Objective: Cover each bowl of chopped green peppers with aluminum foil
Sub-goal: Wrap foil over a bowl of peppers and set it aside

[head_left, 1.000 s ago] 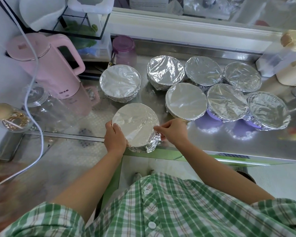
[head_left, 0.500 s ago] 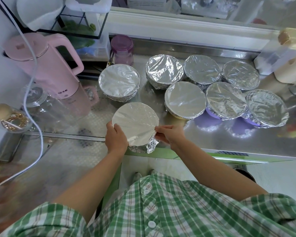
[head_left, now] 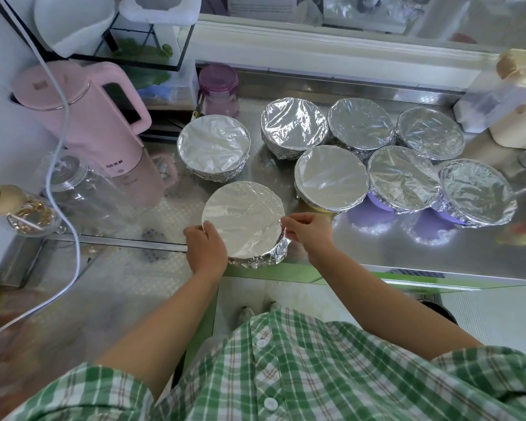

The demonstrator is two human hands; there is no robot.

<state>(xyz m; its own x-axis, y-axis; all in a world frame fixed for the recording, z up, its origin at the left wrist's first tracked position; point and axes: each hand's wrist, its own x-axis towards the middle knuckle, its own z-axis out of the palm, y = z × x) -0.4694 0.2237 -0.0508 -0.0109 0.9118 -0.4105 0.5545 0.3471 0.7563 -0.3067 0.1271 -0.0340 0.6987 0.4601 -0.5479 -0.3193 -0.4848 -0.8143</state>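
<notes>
A foil-covered bowl (head_left: 243, 220) stands near the front edge of the steel counter (head_left: 377, 253). My left hand (head_left: 206, 249) grips its left side, fingers curled around the rim. My right hand (head_left: 308, 232) pinches the foil at the bowl's right rim. Several other foil-covered bowls stand behind: one (head_left: 213, 150) at the left, and a cluster at the right, among them one (head_left: 331, 177) closest to my right hand. The peppers are hidden under the foil.
A pink electric kettle (head_left: 82, 123) and a glass jar (head_left: 73, 189) stand at the left, with a white cable (head_left: 62, 165) hanging across them. A purple-lidded jar (head_left: 219, 89) sits at the back. White containers (head_left: 507, 101) are at the right.
My right hand has shifted up along the bowl's right rim, now pinching the foil near the top edge. My left hand stays on the left side.
</notes>
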